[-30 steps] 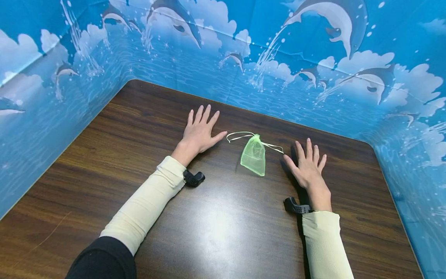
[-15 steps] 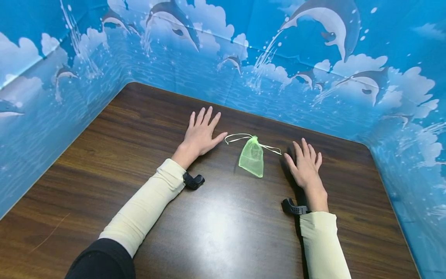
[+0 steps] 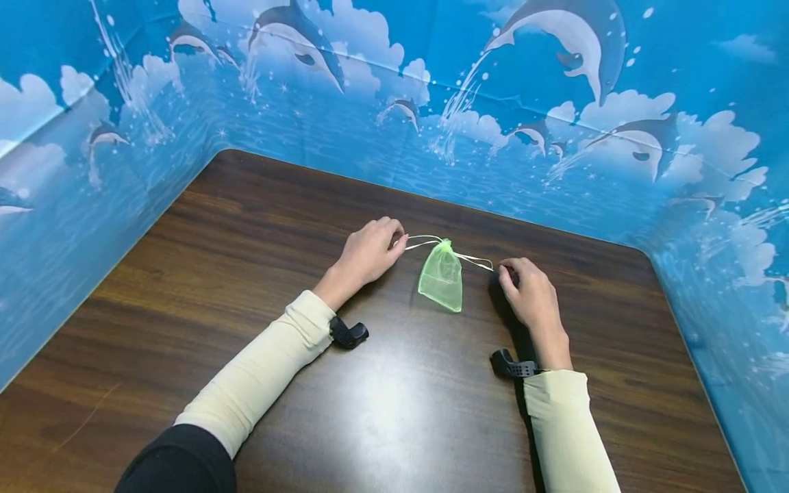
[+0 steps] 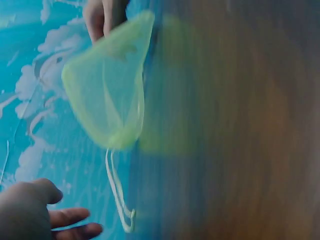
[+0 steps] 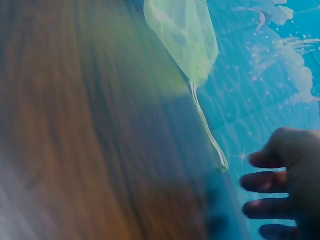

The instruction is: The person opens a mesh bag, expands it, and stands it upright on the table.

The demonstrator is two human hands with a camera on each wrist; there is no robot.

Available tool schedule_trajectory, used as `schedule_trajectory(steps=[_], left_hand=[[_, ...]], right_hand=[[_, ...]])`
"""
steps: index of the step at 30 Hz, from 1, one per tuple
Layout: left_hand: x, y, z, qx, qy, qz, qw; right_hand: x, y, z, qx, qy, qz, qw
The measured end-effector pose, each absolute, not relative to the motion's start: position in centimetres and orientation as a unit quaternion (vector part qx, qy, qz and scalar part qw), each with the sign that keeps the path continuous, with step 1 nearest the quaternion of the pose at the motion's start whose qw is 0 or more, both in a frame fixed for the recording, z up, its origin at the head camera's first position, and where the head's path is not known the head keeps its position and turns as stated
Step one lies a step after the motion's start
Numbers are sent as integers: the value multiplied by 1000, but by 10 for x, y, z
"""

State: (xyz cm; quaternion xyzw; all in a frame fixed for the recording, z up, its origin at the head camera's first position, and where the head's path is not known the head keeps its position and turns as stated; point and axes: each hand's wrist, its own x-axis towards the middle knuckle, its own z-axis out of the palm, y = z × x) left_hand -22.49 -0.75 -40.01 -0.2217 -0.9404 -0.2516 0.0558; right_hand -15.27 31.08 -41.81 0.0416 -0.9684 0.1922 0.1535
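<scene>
A sheer light-green drawstring pouch [image 3: 441, 279] lies on the table, gathered at its neck, with a pale cord loop running out to each side. My left hand [image 3: 370, 252] is bent over the end of the left cord [image 3: 424, 241], part of which its fingertips hide. In the left wrist view the thumb and fingers of that left hand [image 4: 37, 212] stand apart, short of the cord. On the other side, my right hand [image 3: 531, 291] hovers at the tip of the right cord [image 3: 474, 261]. The right wrist view shows the right hand's fingers [image 5: 267, 207] separate and bent, beside the cord end.
The dark wood-grain table [image 3: 246, 219] has rounded far corners. A blue curtain printed with dolphins [image 3: 345, 137] rises along its back and sides. Each wrist carries a black camera mount [image 3: 348, 333] over a cream sleeve [image 3: 259, 376].
Both hands were spread with straight fingers; now their fingers have bent inward. The left hand has moved right toward its cord end, the right hand slightly left. The pouch has stayed put.
</scene>
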Motion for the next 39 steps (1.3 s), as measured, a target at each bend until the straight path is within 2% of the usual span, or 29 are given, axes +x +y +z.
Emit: schedule_trajectory(steps=[5,16,31,39], left_hand=[[-216,1,-405,-220,-936,-274,25],[-207,15,-414,-219,-921,-320,-44],[-201,22,-421,-248,-911,-328,-35],[-204,22,-426,-249,-901,-353,-32]], right_hand=[[-154,302,-420,52,-973,203,93],[-154,284,-421,75,-965,243,59],[-155,278,-425,85,-955,282,30],[-155,280,-425,62,-922,383,-8]])
